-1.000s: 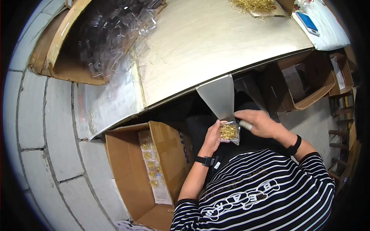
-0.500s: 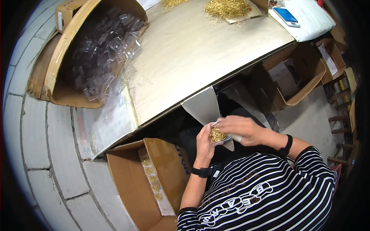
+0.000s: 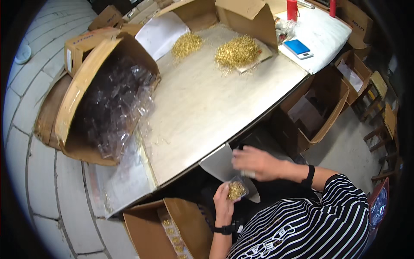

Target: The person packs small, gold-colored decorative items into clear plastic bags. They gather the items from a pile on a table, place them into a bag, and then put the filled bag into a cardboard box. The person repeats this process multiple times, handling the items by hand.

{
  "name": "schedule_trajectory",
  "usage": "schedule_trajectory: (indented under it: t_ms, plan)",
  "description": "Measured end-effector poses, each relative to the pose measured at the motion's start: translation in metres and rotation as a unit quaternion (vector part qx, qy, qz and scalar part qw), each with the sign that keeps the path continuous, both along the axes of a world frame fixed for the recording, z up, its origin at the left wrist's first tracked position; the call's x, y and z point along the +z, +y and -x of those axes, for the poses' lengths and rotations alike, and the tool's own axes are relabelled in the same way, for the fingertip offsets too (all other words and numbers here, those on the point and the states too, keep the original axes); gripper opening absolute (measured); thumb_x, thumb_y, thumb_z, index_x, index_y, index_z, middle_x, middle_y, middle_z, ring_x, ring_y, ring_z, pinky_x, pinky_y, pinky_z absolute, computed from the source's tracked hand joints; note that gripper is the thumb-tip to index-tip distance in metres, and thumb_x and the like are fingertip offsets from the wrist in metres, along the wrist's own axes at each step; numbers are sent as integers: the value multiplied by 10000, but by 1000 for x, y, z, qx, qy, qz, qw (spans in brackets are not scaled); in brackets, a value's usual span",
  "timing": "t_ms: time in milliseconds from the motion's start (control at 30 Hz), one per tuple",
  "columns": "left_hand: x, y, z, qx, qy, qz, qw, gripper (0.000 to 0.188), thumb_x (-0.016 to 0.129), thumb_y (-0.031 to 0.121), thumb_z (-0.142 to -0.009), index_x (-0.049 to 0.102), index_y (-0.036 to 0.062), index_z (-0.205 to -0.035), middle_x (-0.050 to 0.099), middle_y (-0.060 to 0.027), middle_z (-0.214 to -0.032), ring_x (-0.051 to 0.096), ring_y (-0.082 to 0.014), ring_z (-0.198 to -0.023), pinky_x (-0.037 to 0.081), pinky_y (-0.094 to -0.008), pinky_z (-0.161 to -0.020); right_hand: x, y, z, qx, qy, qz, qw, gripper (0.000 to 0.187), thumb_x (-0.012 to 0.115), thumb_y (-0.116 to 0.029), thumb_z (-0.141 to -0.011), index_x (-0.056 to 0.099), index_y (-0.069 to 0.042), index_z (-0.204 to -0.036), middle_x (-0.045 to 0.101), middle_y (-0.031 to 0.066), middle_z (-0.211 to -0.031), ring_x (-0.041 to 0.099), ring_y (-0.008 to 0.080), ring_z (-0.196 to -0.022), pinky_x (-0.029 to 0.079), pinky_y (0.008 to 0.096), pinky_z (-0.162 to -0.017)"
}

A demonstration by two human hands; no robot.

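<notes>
Blue-topped scale (image 3: 297,47) on white covering (image 3: 332,39) at right end of table (image 3: 202,108), red cylinder (image 3: 292,9) upright behind scale, open carton (image 3: 330,123) below table's near edge, stool (image 3: 379,84) right of carton, round white object (image 3: 23,54) on grey floor (image 3: 41,185) at far left.

- Clear plastic box (image 3: 245,187): small, transparent and roughly square, is resting in the left hand (image 3: 223,201), which is gripping it along its left side
- Pose: the box is sitting at a slant, its filled face pointing up toward the viewer; its lid is showing too small to make out
- Golden pieces (image 3: 235,190): thin, shiny and tangled, are lying in a loose mass inside the box, occupying much of its interior
</notes>
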State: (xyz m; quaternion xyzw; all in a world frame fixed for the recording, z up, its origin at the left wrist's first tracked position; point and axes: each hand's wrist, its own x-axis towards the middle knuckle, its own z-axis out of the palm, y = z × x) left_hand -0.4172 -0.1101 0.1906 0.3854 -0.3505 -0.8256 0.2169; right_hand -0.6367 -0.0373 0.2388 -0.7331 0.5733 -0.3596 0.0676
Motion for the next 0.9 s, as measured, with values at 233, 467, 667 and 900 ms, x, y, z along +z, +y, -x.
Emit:
schedule_trajectory:
  t_ms: [233,467,667,900]
  plan:
    - [-36,2,-35,35,19,-67,997,214,556,104,-897,552,-7,-1081,646,-133,-924,677,-222,-734,604,-337,-529,2,-86,199,-460,34,-6,887,456,514,-231,-900,442,-17,-1296,403,231,-1370,361,367,-1294,312,427,-1068]
    - [-46,5,-46,61,28,-96,993,210,545,111,-909,556,-14,-1078,646,-135,-930,677,-227,-739,605,-336,-528,8,-108,168,-357,145,-116,915,467,472,-278,-924,430,-8,-1303,369,201,-1410,310,341,-1333,267,412,-1092]
    - [-42,0,-46,53,23,-100,993,326,449,278,-973,549,-10,-1088,644,-135,-948,675,-224,-779,603,-333,-548,12,-99,116,-195,0,-63,979,442,513,-112,-863,467,-24,-1293,421,171,-1389,389,313,-1295,329,374,-1067]
    - [-53,6,-54,47,18,-54,997,357,401,264,-990,538,-37,-1124,635,-150,-1007,671,-224,-815,599,-334,-577,5,-119,147,-367,26,-76,927,431,476,-235,-928,458,-41,-1312,399,162,-1411,329,321,-1333,253,399,-1113]
